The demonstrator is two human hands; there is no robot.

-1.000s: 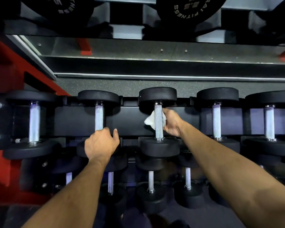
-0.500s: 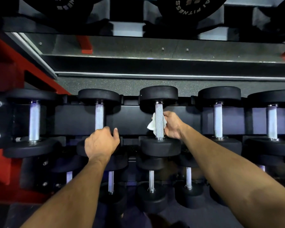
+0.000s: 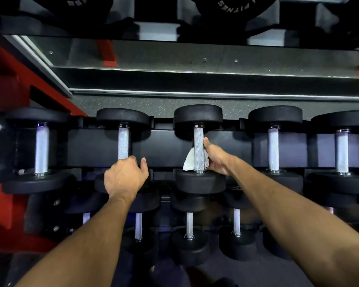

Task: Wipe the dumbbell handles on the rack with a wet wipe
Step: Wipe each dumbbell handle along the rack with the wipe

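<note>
A black dumbbell rack (image 3: 164, 148) spans the width of the head view, its upper row carrying five dumbbells with black round heads and knurled silver handles standing upright in the picture. Behind and above the rack runs a speckled grey floor strip (image 3: 133, 106) and a long metal rail (image 3: 216, 93); a red frame (image 3: 6, 94) rises at the left edge, and large black weight plates (image 3: 234, 5) with pale lettering sit along the top. A lower row of smaller dumbbells (image 3: 189, 239) shows beneath the upper one, partly in shadow.

Two bare forearms reach in from the bottom corners. The left hand (image 3: 124, 178) rests on the near end of the second dumbbell (image 3: 123, 141) from the left, fingers curled over where its handle meets the near head and the thumb raised to the right; how firmly it grips cannot be told. The right hand (image 3: 216, 159) is at the middle dumbbell (image 3: 199, 150), its thumb laid up along the right side of the handle and its fingers curled behind it, pinching a white wet wipe (image 3: 190, 161) against the bar. The wipe wraps the lower part of that handle, bunched mostly to the left of the bar and showing as a thin strip on the right, just above the near head. The upper part of the handle stands bare. The two dumbbells (image 3: 273, 150) to the right stand apart from both hands, as does the one at far left (image 3: 41, 150).
</note>
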